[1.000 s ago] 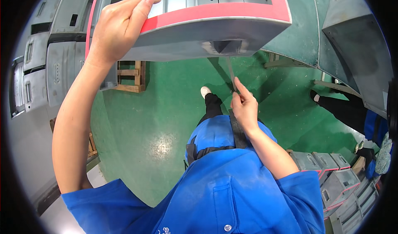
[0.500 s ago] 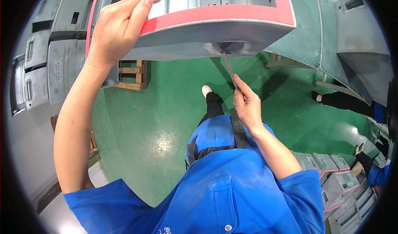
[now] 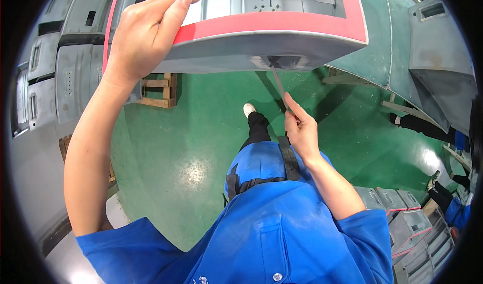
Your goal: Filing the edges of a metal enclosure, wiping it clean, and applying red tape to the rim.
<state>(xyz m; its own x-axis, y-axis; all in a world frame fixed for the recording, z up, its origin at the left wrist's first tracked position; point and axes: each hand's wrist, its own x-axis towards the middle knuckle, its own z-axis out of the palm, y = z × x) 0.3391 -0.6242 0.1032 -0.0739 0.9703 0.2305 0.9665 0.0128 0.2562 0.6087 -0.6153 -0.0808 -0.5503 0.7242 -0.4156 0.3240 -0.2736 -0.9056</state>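
Two bare hands: the left hand (image 3: 143, 40) grips the near edge of the open, pink-rimmed grey metal box (image 3: 216, 53); the right hand (image 3: 302, 133) clasps the thin, flat grey metal tool (image 3: 279, 85), tip at the dark recess (image 3: 288, 62) toward the box's near-right corner. Best brace firmly, guide lightly.

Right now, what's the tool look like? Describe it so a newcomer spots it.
Find the big grey box with the pink rim, up top. At the cutout in its near side, the tool slants down to the right hand. It's thin and grey, unlike the wide black strap below.
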